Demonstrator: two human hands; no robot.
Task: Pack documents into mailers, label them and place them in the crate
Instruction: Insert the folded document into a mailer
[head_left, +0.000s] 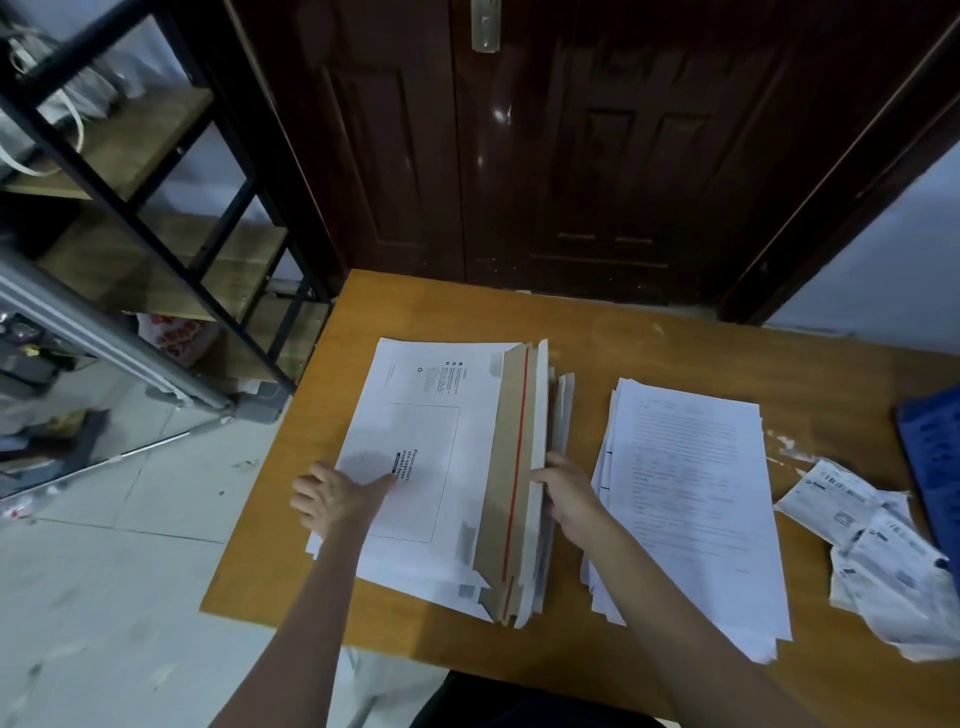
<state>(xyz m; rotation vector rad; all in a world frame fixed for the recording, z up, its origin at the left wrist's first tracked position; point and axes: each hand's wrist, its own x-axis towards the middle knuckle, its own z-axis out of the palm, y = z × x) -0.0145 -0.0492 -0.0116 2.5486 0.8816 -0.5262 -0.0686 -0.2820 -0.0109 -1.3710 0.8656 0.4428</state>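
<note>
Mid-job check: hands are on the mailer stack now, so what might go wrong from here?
1. The right hand grips the open flap edge of the mailer stack; several flaps lie fanned together, so it may lift more than one.
2. The left hand presses only the near left corner, so the stack could skew.
3. The document pile beside it is already uneven; a forearm brush could scatter sheets.

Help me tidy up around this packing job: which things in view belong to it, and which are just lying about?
Belongs to the job:
- stack of mailers, left hand resting on it, right hand gripping its flap edge
- stack of documents
- labels
- blue crate

Just lying about:
- shelf unit
- red-and-white bag under it
- door
</note>
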